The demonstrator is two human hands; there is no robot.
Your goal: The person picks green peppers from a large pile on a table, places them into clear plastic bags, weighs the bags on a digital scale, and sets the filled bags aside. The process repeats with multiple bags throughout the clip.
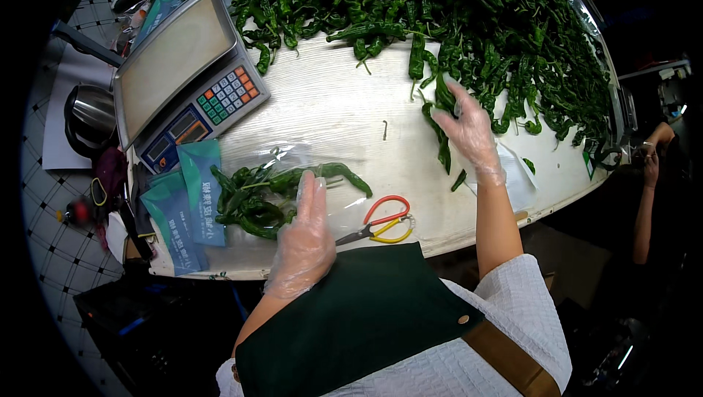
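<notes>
Both my hands wear clear plastic gloves. My left hand (304, 240) has its fingers stretched out against a small heap of green peppers (253, 199), which lies on a clear plastic bag (293, 154) at the near left of the table. Farther right, my right hand (470, 132) has its thumb and fingers around a green pepper (444, 95). Another long pepper (438, 137) hangs or lies just below that thumb; which one I cannot tell. Scissors (388, 223) with one red and one yellow handle lie beside my left hand.
A large pile of green peppers (505, 24) covers the table's far and right parts. At the left stands a scale (176, 60) with a keypad; blue-green printed bags (201, 199) lie before it. A metal kettle (93, 115) is farther left. Another person's arm (646, 199) shows at right.
</notes>
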